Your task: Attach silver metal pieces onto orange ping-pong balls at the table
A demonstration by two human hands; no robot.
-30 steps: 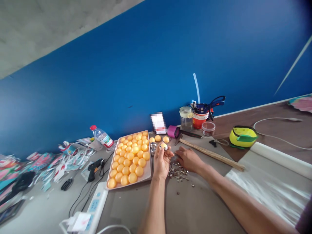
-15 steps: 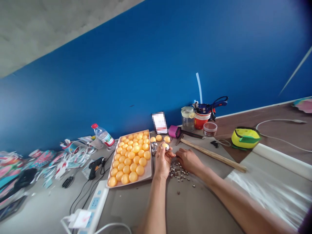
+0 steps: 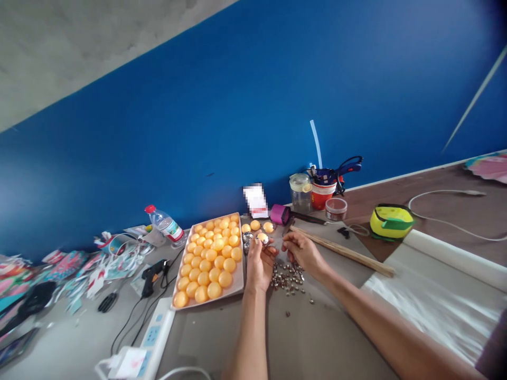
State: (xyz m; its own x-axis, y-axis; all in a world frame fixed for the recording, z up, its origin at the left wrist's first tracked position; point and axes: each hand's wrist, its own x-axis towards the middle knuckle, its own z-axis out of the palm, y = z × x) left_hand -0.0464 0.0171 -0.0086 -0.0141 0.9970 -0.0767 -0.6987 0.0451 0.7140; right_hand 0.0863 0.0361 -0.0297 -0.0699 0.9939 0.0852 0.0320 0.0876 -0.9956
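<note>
My left hand (image 3: pixel 259 269) holds an orange ping-pong ball (image 3: pixel 262 238) at its fingertips, with shiny silver pieces around the ball's side. Just to the right, my right hand (image 3: pixel 304 254) is closed in a pinch, slightly apart from the ball. Whatever sits between those fingertips is too small to make out. Below both hands spreads a pile of small shiny gems (image 3: pixel 290 281). Left of my hands is a shallow tray (image 3: pixel 236 292) of many orange balls. Behind the held ball lie a few loose orange balls (image 3: pixel 255 225) and some silver-covered balls (image 3: pixel 247 240), partly hidden.
A wooden-handled hammer (image 3: pixel 348 254) lies right of my hands. Behind stand a lidded jar (image 3: pixel 300 194), red cups (image 3: pixel 322 196) and a small tub (image 3: pixel 336 209). A glue gun (image 3: pixel 150 277), power strip (image 3: pixel 157 330) and bottle (image 3: pixel 168 227) are left; plastic film (image 3: pixel 431 295) lies right.
My right hand has lifted off the gem pile, its fingertips now pinched and higher, near the ball. My left hand keeps its hold on the ball. The view has shifted slightly.
</note>
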